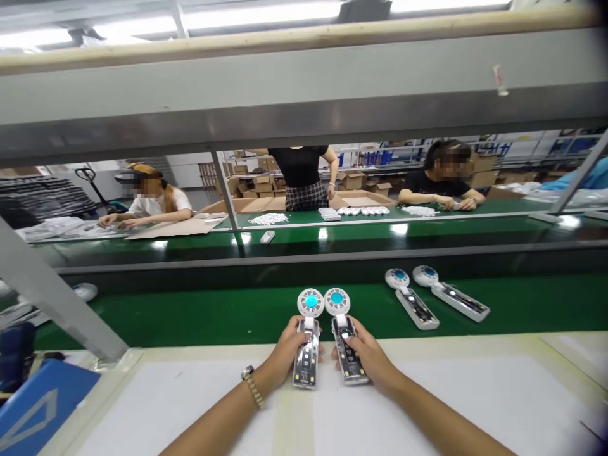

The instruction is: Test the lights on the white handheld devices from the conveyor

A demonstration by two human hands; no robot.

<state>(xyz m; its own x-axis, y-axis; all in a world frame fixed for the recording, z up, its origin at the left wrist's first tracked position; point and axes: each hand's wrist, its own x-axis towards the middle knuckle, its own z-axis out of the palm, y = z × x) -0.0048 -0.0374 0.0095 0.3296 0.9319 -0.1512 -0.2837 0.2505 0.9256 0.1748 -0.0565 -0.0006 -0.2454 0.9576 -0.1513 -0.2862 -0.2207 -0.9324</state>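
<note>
My left hand (288, 349) is wrapped round a handheld fan (306, 361) with a round white head, a teal centre and a clear-fronted body showing a circuit board. Its thumb lies on the body's front. A matching fan (350, 364) is gripped in my right hand (371, 356), its thumb also on the front near a lit spot. The two heads are side by side, close together, above the near edge of the green belt. To the right, two more such fans, one nearer (417, 308) and one farther (460, 301), lie on the belt.
A white-topped bench (190, 405) is in front of me, with the green conveyor belt (190, 310) beyond. A slanted metal post (61, 291) and blue box (42, 405) stand at left. Across the line, several people work beside small white parts (269, 218).
</note>
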